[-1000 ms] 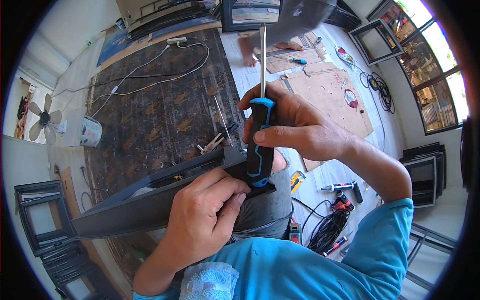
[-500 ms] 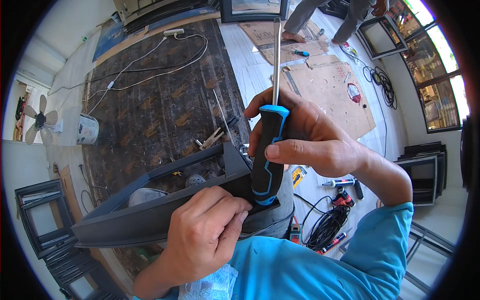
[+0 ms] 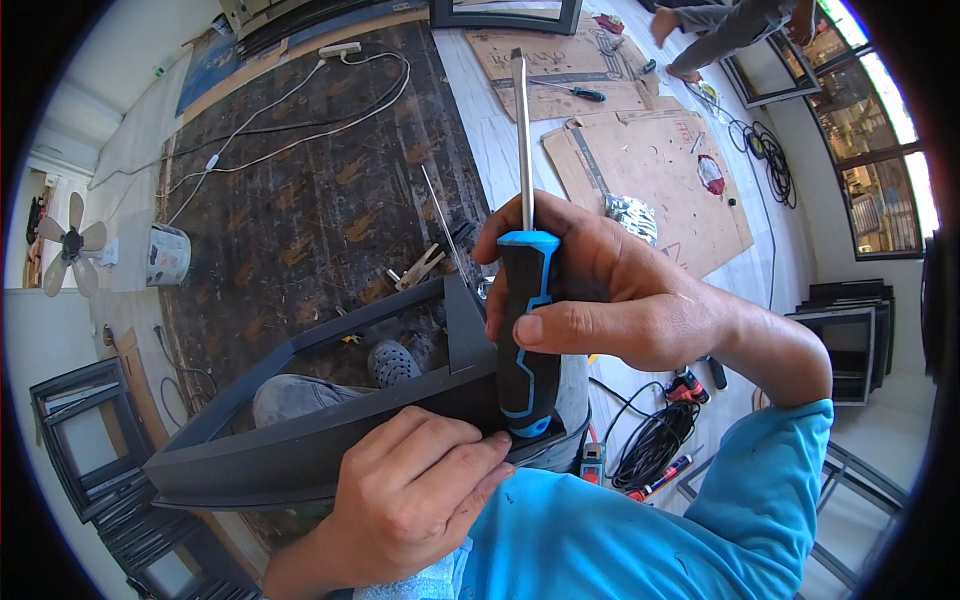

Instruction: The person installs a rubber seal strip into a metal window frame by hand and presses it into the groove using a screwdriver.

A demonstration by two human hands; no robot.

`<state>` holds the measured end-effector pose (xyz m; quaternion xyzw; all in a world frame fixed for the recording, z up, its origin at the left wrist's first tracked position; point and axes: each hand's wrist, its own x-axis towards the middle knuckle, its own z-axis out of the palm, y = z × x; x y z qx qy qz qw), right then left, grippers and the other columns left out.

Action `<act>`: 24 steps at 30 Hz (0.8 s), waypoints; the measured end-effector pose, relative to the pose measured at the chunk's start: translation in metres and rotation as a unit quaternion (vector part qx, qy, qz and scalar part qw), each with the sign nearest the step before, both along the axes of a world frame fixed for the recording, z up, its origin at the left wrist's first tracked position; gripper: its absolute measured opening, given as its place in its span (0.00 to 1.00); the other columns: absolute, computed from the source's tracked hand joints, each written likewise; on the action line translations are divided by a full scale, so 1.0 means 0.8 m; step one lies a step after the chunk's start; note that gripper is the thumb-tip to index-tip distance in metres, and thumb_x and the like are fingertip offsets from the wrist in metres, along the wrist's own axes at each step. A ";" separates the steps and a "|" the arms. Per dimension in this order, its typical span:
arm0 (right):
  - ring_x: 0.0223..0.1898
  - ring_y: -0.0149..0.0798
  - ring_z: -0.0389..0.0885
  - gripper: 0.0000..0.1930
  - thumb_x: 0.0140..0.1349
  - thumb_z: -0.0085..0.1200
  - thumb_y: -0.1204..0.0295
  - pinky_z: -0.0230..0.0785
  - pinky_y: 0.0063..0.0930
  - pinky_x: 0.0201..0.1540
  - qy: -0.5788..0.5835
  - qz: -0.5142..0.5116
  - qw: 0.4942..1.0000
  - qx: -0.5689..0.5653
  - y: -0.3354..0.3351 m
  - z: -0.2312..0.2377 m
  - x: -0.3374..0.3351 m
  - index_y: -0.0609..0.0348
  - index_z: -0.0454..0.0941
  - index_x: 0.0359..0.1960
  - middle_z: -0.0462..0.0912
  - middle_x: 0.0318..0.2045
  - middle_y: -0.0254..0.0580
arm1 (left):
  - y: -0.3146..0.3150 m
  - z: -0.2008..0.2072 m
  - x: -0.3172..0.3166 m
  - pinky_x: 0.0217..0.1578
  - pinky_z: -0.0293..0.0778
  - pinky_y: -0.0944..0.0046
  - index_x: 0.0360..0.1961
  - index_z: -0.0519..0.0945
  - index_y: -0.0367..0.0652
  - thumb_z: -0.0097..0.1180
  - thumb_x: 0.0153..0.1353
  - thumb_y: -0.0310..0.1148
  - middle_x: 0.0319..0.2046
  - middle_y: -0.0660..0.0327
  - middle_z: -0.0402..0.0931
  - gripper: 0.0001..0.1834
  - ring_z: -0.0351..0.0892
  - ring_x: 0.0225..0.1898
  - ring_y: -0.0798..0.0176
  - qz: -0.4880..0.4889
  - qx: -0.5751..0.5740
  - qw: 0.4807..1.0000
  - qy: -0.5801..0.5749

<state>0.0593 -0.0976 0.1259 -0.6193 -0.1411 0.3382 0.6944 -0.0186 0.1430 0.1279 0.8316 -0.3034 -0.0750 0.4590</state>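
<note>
My right hand (image 3: 640, 295) is wrapped round a large flat-blade screwdriver (image 3: 527, 340) with a black and blue handle. The tool is held upside down, blade pointing up and handle butt against the near right corner of a dark grey frame (image 3: 270, 455). This frame rests across my lap, slanting away to the left. My left hand (image 3: 415, 490) is closed over its near bar, thumb and fingertips right beside the handle butt. What lies under those fingertips is hidden. A grey-trousered leg and a grey clog (image 3: 393, 362) show through the frame's opening.
A clamp (image 3: 418, 272) lies on a dark stained board beyond the frame. Right of me are coiled black cable (image 3: 655, 445) and a red power tool (image 3: 687, 388). Cardboard sheets (image 3: 650, 160) cover floor ahead, where another person's legs (image 3: 730, 40) show. Frames (image 3: 850, 335) stand along the walls.
The screwdriver has shifted slightly left and down, its butt now lower at the frame's corner. My left hand keeps its grip. The other person's legs have moved right, and a foot is raised.
</note>
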 end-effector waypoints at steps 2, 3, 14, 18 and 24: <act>0.44 0.31 0.80 0.20 0.72 0.58 0.70 0.73 0.34 0.53 -0.003 0.005 1.000 -0.002 -0.001 0.000 0.000 0.62 0.66 0.60 0.81 0.40 0.40 | -0.001 -0.004 -0.002 0.29 0.76 0.60 0.35 0.87 0.38 0.76 0.44 0.22 0.28 0.58 0.80 0.14 0.80 0.28 0.56 0.002 0.003 1.000 -0.025; 0.44 0.31 0.80 0.20 0.72 0.58 0.70 0.73 0.34 0.53 -0.003 0.005 1.000 -0.002 -0.002 -0.001 0.001 0.62 0.66 0.60 0.81 0.40 0.40 | -0.001 -0.003 -0.002 0.29 0.76 0.60 0.35 0.87 0.38 0.76 0.44 0.22 0.28 0.58 0.80 0.14 0.80 0.28 0.56 0.002 0.004 1.000 -0.025; 0.49 0.32 0.80 0.24 0.68 0.60 0.74 0.73 0.32 0.53 -0.013 -0.008 1.000 -0.014 -0.008 0.001 -0.009 0.58 0.64 0.62 0.82 0.45 0.41 | -0.002 -0.002 -0.009 0.29 0.77 0.59 0.33 0.85 0.36 0.74 0.46 0.21 0.29 0.55 0.81 0.12 0.81 0.28 0.53 -0.008 0.013 1.000 -0.025; 0.51 0.38 0.83 0.26 0.68 0.57 0.71 0.75 0.34 0.55 -0.045 -0.101 0.994 -0.020 -0.010 0.011 0.004 0.58 0.62 0.65 0.84 0.46 0.48 | -0.003 0.004 -0.003 0.31 0.78 0.57 0.34 0.85 0.37 0.74 0.48 0.22 0.31 0.54 0.82 0.12 0.82 0.31 0.51 0.012 0.026 0.999 0.017; 0.50 0.31 0.81 0.25 0.70 0.58 0.71 0.71 0.32 0.58 -0.032 -0.064 0.997 0.003 -0.012 0.009 -0.008 0.64 0.63 0.64 0.83 0.43 0.40 | 0.001 0.007 0.000 0.34 0.78 0.56 0.36 0.84 0.36 0.71 0.52 0.24 0.32 0.53 0.83 0.10 0.83 0.33 0.50 0.008 0.019 0.998 0.061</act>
